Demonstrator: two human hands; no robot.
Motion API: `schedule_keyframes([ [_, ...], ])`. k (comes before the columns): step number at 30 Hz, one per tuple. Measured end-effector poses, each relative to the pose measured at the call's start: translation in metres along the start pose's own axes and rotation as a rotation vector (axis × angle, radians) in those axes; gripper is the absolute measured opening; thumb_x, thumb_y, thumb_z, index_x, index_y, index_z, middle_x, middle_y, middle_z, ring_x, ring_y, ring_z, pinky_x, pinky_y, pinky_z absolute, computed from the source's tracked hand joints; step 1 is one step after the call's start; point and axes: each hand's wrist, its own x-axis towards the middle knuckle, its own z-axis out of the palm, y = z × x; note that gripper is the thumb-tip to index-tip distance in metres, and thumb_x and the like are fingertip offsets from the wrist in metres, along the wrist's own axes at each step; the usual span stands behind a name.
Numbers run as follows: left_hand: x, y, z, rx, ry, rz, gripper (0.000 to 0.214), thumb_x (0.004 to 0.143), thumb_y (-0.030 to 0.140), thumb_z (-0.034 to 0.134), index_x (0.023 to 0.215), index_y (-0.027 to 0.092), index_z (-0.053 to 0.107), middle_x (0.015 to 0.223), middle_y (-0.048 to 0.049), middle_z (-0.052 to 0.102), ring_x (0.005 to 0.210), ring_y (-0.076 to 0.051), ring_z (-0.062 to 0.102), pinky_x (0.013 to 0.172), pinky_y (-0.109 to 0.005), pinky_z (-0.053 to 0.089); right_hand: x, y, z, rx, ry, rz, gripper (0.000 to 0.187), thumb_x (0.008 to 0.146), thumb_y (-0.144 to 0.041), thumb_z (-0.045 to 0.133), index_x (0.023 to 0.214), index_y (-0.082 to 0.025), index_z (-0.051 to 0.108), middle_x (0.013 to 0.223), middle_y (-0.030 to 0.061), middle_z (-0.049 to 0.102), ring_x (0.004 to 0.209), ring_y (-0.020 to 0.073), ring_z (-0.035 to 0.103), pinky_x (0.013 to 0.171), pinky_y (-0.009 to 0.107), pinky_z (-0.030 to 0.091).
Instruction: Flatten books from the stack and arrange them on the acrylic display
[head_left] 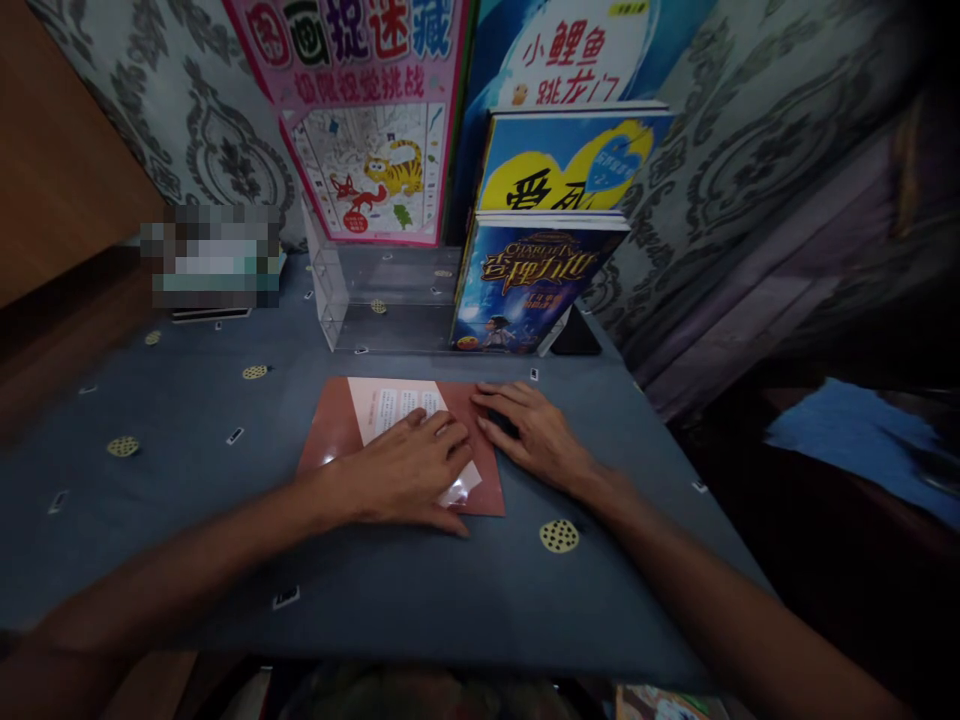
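A reddish-brown book lies flat on the blue-grey tablecloth, with a pale printed flap across its top. My left hand lies flat on the book, fingers stretched out over the flap and a glossy corner. My right hand rests palm down on the book's right edge, fingers spread and pointing left, touching the tips of my left hand. Neither hand grips anything.
A clear acrylic stand sits behind the book. Two picture books lean in its right end, larger children's books propped on the wall behind. A blurred box stands at back left. The table's right edge drops into dark space.
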Motion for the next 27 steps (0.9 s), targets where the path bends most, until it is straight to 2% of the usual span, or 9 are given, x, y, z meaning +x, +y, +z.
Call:
schedule_keyframes([
  [4, -0.001, 0.006, 0.003, 0.025, -0.016, -0.02, 0.069, 0.094, 0.068, 0.039, 0.123, 0.009, 0.058, 0.132, -0.0199, 0.058, 0.126, -0.032, 0.05, 0.105, -0.047, 0.037, 0.0, 0.0, 0.001, 0.008, -0.002, 0.005, 0.031, 0.095, -0.028, 0.051, 0.12, -0.02, 0.068, 0.124, 0.0127, 0.069, 0.112, 0.0293, 0.064, 0.097, 0.053, 0.053],
  [8, 0.002, 0.012, 0.005, 0.097, -0.038, -0.025, 0.064, 0.094, 0.064, 0.044, 0.12, 0.008, 0.06, 0.135, -0.0215, 0.057, 0.126, -0.034, 0.051, 0.102, -0.048, 0.041, 0.0, 0.001, 0.001, 0.011, 0.001, 0.002, 0.032, 0.094, -0.027, 0.052, 0.12, -0.018, 0.068, 0.124, 0.0143, 0.069, 0.112, 0.0302, 0.064, 0.097, 0.053, 0.053],
  [13, 0.002, 0.021, 0.006, 0.178, -0.021, 0.023, 0.055, 0.096, 0.055, 0.048, 0.118, 0.007, 0.062, 0.128, -0.0237, 0.062, 0.124, -0.038, 0.055, 0.094, -0.05, 0.048, -0.001, 0.001, 0.0, 0.01, -0.016, 0.005, 0.033, 0.095, -0.029, 0.052, 0.123, -0.021, 0.067, 0.126, 0.0129, 0.068, 0.113, 0.0305, 0.063, 0.097, 0.053, 0.053],
  [17, -0.003, 0.034, 0.007, 0.266, -0.009, 0.026, 0.042, 0.097, 0.034, 0.055, 0.125, 0.003, 0.059, 0.128, -0.0277, 0.062, 0.122, -0.041, 0.058, 0.084, -0.049, 0.054, -0.001, 0.001, 0.001, 0.016, -0.002, -0.008, 0.033, 0.096, -0.03, 0.051, 0.123, -0.022, 0.067, 0.125, 0.013, 0.068, 0.114, 0.0301, 0.063, 0.097, 0.054, 0.053],
  [21, -0.006, 0.042, 0.005, 0.356, -0.021, 0.056, 0.038, 0.095, 0.015, 0.049, 0.127, -0.003, 0.055, 0.124, -0.0321, 0.063, 0.117, -0.041, 0.062, 0.077, -0.046, 0.058, -0.002, 0.001, 0.002, 0.024, 0.01, -0.016, 0.032, 0.096, -0.029, 0.05, 0.122, -0.022, 0.067, 0.126, 0.0134, 0.067, 0.113, 0.0296, 0.063, 0.097, 0.053, 0.053],
  [27, -0.004, 0.044, 0.0, 0.373, -0.022, 0.061, 0.033, 0.096, 0.013, 0.045, 0.123, -0.002, 0.057, 0.119, -0.0318, 0.065, 0.112, -0.039, 0.066, 0.071, -0.044, 0.061, -0.001, -0.001, 0.0, 0.01, -0.012, -0.011, 0.034, 0.097, -0.031, 0.048, 0.124, -0.021, 0.066, 0.128, 0.0135, 0.066, 0.115, 0.0296, 0.063, 0.098, 0.054, 0.052],
])
